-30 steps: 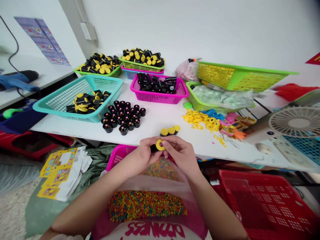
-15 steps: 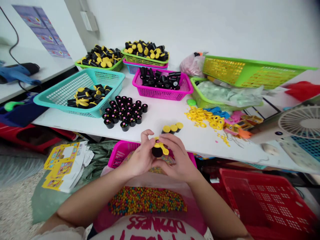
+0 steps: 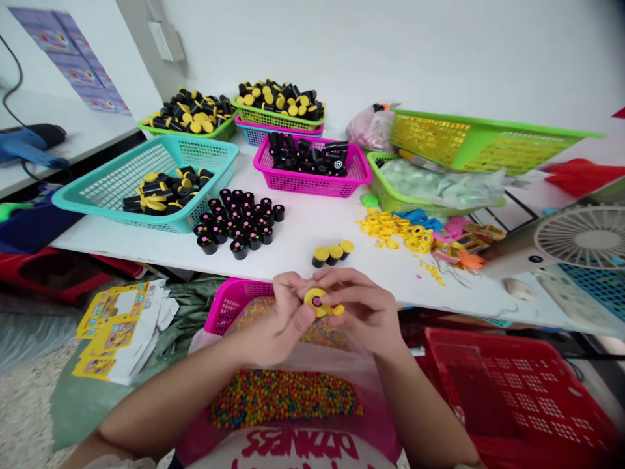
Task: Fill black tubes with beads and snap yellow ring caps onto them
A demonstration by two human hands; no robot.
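Note:
Over the front edge of the table, my left hand (image 3: 278, 322) is closed around a small black container, whose body is mostly hidden by the fingers. Its yellow flip cap (image 3: 315, 302) faces me, with a pink spot in the centre hole and the small lid hanging to the right. The fingers of my right hand (image 3: 371, 311) close on that lid side. Just beyond stand three black containers with yellow caps (image 3: 334, 251). To their left is a group of black containers (image 3: 239, 225) with pink dots on top, without yellow caps.
Loose yellow caps (image 3: 415, 238) lie on the table's right, near a fan (image 3: 586, 234). Baskets line the back, including a magenta basket (image 3: 312, 185) and a turquoise basket (image 3: 88, 198). Below my hands are colourful beads (image 3: 288, 394) in a clear bag. A red crate (image 3: 488, 352) stands lower right.
Both hands have come slightly lower and nearer to me. The container has been tilted so its cap faces me, and the right fingers have closed in on the lid.

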